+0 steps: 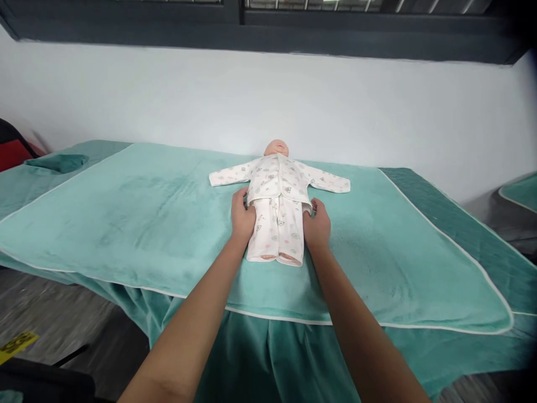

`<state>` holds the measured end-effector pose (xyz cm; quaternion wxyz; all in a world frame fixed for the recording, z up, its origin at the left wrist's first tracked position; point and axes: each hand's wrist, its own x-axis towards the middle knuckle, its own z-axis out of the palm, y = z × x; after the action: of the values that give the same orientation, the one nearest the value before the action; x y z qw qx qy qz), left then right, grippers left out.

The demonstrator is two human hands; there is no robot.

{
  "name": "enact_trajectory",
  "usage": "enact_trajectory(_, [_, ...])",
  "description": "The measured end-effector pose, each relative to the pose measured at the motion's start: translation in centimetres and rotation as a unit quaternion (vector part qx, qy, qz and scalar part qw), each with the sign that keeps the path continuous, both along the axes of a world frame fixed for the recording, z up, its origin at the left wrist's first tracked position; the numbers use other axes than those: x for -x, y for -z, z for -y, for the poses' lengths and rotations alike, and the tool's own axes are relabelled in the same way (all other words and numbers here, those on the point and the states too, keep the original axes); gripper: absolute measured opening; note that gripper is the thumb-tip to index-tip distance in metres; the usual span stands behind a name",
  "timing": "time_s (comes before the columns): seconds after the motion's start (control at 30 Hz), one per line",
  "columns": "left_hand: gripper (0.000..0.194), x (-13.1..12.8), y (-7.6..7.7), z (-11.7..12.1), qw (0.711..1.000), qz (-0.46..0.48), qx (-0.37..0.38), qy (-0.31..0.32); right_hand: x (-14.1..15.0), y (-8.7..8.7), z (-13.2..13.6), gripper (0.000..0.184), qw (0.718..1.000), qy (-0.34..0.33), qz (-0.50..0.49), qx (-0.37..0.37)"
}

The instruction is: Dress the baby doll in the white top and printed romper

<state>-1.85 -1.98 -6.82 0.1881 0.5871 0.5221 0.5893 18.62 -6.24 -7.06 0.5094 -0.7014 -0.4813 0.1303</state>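
Observation:
A baby doll (276,148) lies on its back, its head toward the wall. It wears a white printed long-sleeved shirt (277,178) with the sleeves spread out to both sides, and matching white pants (268,229). The shirt hem overlaps the top of the pants. My left hand (243,217) is closed on the pants at the left side of the waist, just under the hem. At the opposite side, my right hand (318,225) grips the pants the same way, fingertips partly hidden by the shirt edge. Bits of the doll's feet show at the leg openings.
A green plush cover (159,218) with white piping spreads over the bed beneath the doll. Behind it rises a white wall (188,101) under a dark window frame (277,33). A black object (46,380) with a yellow label stands at the lower left.

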Motion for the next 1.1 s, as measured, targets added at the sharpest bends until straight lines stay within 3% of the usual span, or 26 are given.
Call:
enact_trajectory(0.17, [0.039,0.03,-0.15,0.53,0.999,-0.009,0.020,-0.028,0.14,0.11,0.02,0.048,1.000,0.014,0.005,-0.025])
enact_trajectory(0.37, [0.004,-0.26,-0.58,0.45,0.986,-0.117,0.055,-0.107,0.46,-0.32,-0.05,0.029,0.997,0.055,0.039,-0.027])
enact_trajectory(0.63, [0.014,-0.33,-0.64,0.27,0.977,-0.155,0.065,-0.133,0.37,-0.23,0.01,0.016,0.998,0.054,0.037,-0.015])
enact_trajectory(1.1, [0.004,-0.42,-0.72,0.51,0.959,-0.224,0.107,-0.140,0.45,-0.38,0.10,0.016,0.998,0.053,0.028,-0.020])
